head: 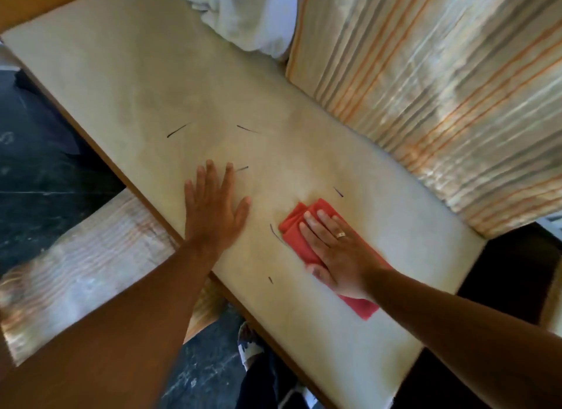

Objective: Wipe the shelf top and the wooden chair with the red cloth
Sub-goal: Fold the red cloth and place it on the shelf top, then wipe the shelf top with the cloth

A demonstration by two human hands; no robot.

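My right hand (pixel 337 253) flat, fingers spread, pressing folded red cloth (pixel 299 226) onto shelf top (pixel 127 74), near front edge. Left hand (pixel 213 208) open, empty, bracing beside. Cloth soft, light, likely bunches; palm pressure on its middle holds it best.

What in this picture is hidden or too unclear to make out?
- Wooden chair: not identifiable in the head view.
- Red cloth: its middle is hidden under the right hand.
- Shelf top: the far end is cut off by the frame's top edge; the forearms cover part of the near edge.
- White bundle: cropped at the top, what it is stays unclear.
- Striped fabric: blurred, pattern smeared.
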